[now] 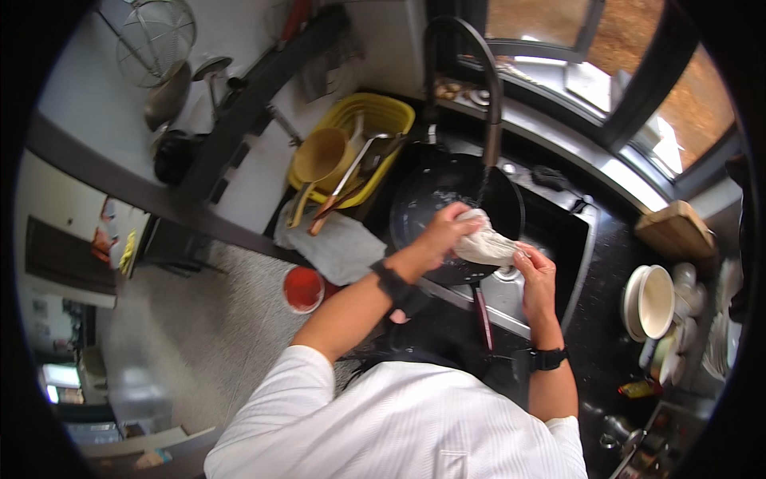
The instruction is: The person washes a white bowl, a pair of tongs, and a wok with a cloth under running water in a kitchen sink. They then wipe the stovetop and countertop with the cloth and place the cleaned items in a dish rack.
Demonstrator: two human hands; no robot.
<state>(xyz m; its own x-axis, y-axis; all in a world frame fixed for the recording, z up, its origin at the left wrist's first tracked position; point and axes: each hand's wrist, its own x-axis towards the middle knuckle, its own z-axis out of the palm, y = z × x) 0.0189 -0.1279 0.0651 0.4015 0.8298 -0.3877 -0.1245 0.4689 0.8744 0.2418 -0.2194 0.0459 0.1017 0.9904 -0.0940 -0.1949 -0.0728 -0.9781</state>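
Above the sink, my left hand [444, 235] grips one end of a pale, bunched cloth [486, 240]. The fingers of my right hand [534, 269] pinch its other end, so the cloth stretches between both hands. Below it a dark wok [419, 200] lies over the black sink [558, 239], its reddish handle [482, 317] pointing towards me. A gooseneck faucet [492, 132] hangs over the wok, and what looks like a thin stream of water falls from its spout. My hands and the cloth hide part of the wok.
Left of the wok, a yellow basin [395, 114] holds a dipper [323, 157] and utensils. A grey cloth [335, 242] drapes over the counter edge, above a red bucket [303, 290] on the floor. Right are a wooden block [675, 230] and white bowls [655, 302].
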